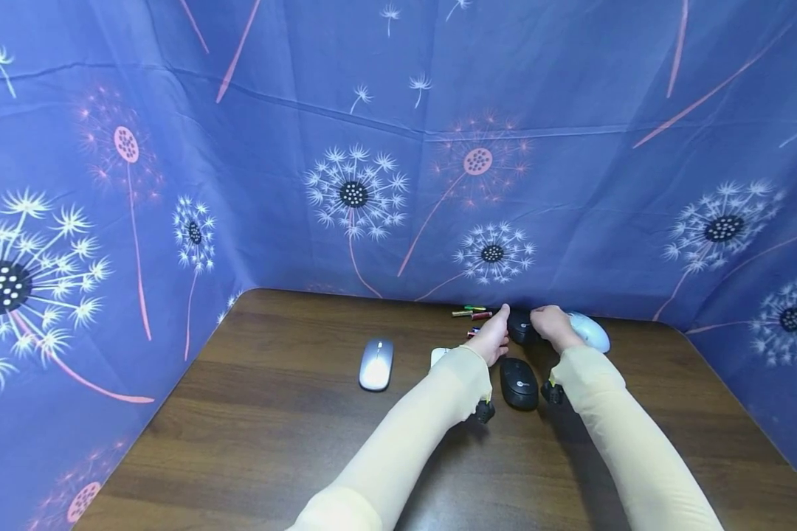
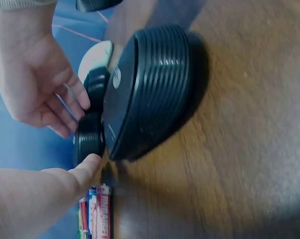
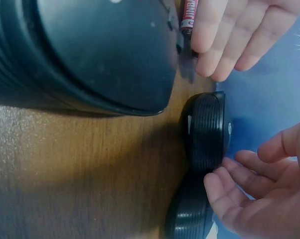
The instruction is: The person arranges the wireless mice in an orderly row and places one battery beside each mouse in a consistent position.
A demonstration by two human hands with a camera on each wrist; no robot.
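At the back of the table, a black mouse lies between the two hands. My left hand is at its left, fingers loosely extended, one fingertip right at the mouse's end in the left wrist view. My right hand is on the other side. In the right wrist view its loosely bent fingertips are where that mouse meets a second black mouse; neither is enclosed by the fingers. Nearer stands a larger-looking black mouse, between the forearms. A white mouse lies right of my right hand.
A grey mouse lies to the left. Another white mouse is partly hidden by the left sleeve. Several small coloured cylinders lie near the back edge, left of the left hand. A blue patterned cloth hangs behind the wooden table.
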